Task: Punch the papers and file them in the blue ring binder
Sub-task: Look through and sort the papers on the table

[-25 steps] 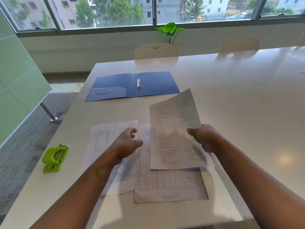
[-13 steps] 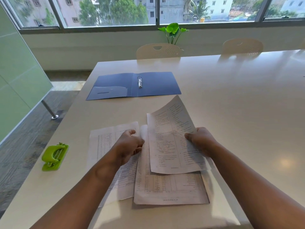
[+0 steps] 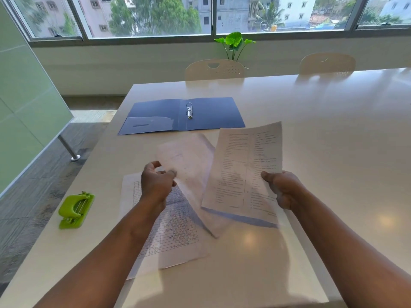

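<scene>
Nearest, a table-printed sheet (image 3: 171,230) lies flat on the white table (image 3: 322,134), partly under the left forearm. Above it the left hand (image 3: 156,183) pinches the near left edge of a blurred sheet (image 3: 189,174) between thumb and curled fingers (image 3: 172,173); that sheet is lifted and tilted off the table. To the right, the right hand (image 3: 282,187) grips a printed sheet (image 3: 244,172) by its right edge, thumb on the face and fingers curled behind it, holding it raised above the table and overlapping the blurred sheet's right side. Left of the papers, near the table edge, sits a green hole punch (image 3: 75,210). Farther off, the blue ring binder (image 3: 182,115) lies open and flat, its metal rings (image 3: 189,110) at the spine, well apart from both hands.
</scene>
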The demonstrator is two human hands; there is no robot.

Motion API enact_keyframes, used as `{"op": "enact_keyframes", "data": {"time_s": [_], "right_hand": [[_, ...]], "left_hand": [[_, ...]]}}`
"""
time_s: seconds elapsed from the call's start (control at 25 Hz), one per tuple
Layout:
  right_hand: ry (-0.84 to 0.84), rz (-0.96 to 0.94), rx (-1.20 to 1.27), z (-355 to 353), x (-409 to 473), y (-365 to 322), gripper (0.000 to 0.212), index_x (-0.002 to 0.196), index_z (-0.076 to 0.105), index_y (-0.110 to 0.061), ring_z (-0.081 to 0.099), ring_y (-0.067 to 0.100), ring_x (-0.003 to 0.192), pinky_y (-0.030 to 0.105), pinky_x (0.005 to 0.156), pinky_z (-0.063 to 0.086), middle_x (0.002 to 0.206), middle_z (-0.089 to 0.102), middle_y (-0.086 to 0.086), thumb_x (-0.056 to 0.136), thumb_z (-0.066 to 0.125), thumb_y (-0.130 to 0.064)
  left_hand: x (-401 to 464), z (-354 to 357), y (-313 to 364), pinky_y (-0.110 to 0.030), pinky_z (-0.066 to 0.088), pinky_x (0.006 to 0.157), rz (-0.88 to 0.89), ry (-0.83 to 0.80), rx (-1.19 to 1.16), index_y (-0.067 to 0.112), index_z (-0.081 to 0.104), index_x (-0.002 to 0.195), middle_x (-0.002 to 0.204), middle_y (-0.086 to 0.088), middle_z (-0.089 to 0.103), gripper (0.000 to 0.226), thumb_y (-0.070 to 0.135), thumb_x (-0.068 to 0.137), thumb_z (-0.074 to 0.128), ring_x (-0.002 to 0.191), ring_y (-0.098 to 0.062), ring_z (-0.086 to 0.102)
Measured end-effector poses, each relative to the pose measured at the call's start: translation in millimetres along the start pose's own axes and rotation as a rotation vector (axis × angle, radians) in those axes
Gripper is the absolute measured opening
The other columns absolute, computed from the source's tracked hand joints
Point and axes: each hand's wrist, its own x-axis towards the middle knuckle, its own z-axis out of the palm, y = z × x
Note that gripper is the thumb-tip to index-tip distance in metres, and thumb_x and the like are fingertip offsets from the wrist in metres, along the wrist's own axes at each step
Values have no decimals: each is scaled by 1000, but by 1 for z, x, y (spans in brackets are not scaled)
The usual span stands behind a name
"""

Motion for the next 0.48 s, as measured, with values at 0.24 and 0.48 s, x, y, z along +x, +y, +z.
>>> {"op": "enact_keyframes", "data": {"time_s": [0.24,0.48], "right_hand": [[51,-48,120,19,-3,-1,24,119,63,-9,70,32,103,51,99,55,113,73,13,96,62,1],[92,-45,177,34,-12,-4,17,112,60,-13,68,32,99,57,94,55,108,71,9,98,61,-3]], "left_hand": [[-6,-4,-7,-36,63,71,25,104,-229,16,54,100,104,-10,67,27,1,84,69,88,-24,71],[-5,-3,-2,-42,63,84,-98,188,-590,16,63,94,101,-5,71,18,1,88,71,98,-25,74]]}}
